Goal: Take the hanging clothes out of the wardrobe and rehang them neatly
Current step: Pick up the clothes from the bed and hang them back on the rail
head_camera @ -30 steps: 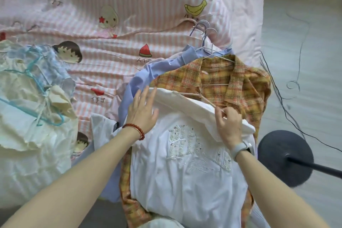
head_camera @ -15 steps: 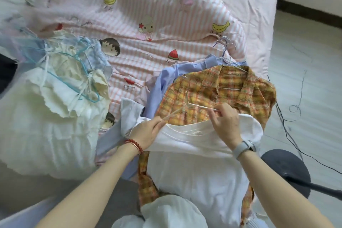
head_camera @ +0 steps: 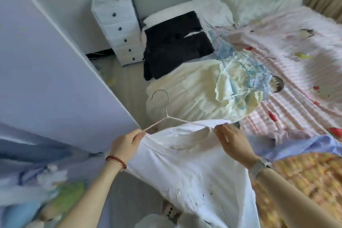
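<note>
My left grip and right grip each pinch a shoulder of the white T-shirt on its wire hanger, held above the bed's edge.

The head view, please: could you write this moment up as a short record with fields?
held item: white T-shirt on a metal hanger
left hand: grips the shirt's shoulder at one hanger end
right hand: pinches the collar edge at the other side
hanger hook: free, above the shirt
on the bed: cream garment, black garment, plaid shirt
nearby: white drawer unit, wardrobe panel
</note>
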`<state>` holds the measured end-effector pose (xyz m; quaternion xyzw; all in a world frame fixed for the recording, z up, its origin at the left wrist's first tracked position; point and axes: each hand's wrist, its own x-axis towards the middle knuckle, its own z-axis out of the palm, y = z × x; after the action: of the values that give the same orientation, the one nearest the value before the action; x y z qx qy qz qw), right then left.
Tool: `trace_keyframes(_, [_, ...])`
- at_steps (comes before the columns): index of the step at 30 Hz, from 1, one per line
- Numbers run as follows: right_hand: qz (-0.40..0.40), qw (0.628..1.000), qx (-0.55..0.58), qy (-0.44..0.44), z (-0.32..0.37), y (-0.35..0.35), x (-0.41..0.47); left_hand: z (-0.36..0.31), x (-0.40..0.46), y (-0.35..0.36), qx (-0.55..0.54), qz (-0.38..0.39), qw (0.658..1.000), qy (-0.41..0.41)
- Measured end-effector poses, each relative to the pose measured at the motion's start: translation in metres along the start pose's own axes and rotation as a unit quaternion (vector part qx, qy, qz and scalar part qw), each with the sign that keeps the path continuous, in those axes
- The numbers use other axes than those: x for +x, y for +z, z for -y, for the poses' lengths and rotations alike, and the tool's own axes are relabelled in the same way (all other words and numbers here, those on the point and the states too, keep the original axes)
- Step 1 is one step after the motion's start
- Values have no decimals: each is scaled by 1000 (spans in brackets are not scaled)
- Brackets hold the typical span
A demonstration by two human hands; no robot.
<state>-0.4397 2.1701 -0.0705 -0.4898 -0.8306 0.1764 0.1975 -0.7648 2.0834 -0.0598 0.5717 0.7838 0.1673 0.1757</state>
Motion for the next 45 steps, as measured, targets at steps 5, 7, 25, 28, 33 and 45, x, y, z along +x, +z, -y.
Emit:
trace_keyframes(5, [47,988,10,-148,111,33,63,89,-54,-44,-105,-127,975,-152])
trace_keyframes(7, [78,976,9,-205,150,48,80,113,-76,-58,-130,-191,950,-212])
trace_keyframes(25, [315,764,136,-547,425,144,97,212,-257,-161,-15,-447,727,-522])
trace_keyframes(28, [313,746,152,-568,465,152,99,209,-270,-192,20,-489,684,-541])
trace_keyframes(33, [288,726,194,-594,536,155,102,191,-274,-242,143,-555,642,-509])
trace_keyframes(45, [192,780,279,-527,675,168,111,158,-258,-389,470,-580,534,-397])
